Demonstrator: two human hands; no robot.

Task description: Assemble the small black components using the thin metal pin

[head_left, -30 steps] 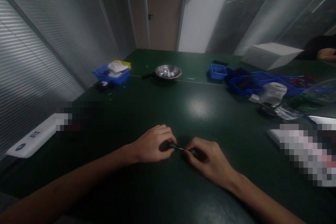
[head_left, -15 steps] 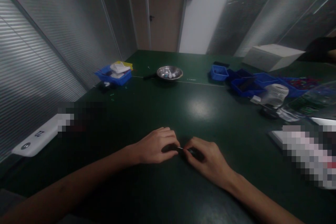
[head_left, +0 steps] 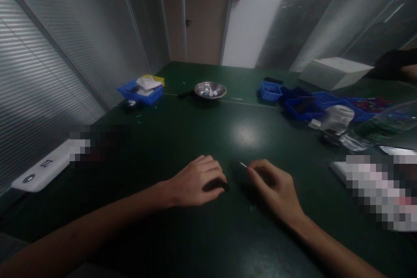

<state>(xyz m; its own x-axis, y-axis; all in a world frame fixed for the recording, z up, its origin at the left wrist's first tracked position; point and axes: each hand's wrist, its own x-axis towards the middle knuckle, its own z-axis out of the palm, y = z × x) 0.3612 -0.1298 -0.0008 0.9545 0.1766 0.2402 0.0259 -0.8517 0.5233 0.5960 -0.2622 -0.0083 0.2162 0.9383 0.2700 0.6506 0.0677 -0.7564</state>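
Note:
My left hand rests low over the green table, its fingers curled and closed around a small dark object. A rounded black end of that object pokes out past the fingertips; most of it is hidden by the hand. To the right and apart from it, my right hand pinches a short, thin white stick between thumb and index finger. The stick's free tip points up and left. What kind of stick it is cannot be made out.
A metal bowl with small white items stands farther back. Blue bins line the back right, near a white box. Another blue bin sits back left. A white device lies left; a person's arm shows far right.
My right hand has moved right and slightly away from me, carrying the white stick clear of the dark object. My left hand has barely moved and keeps its hold.

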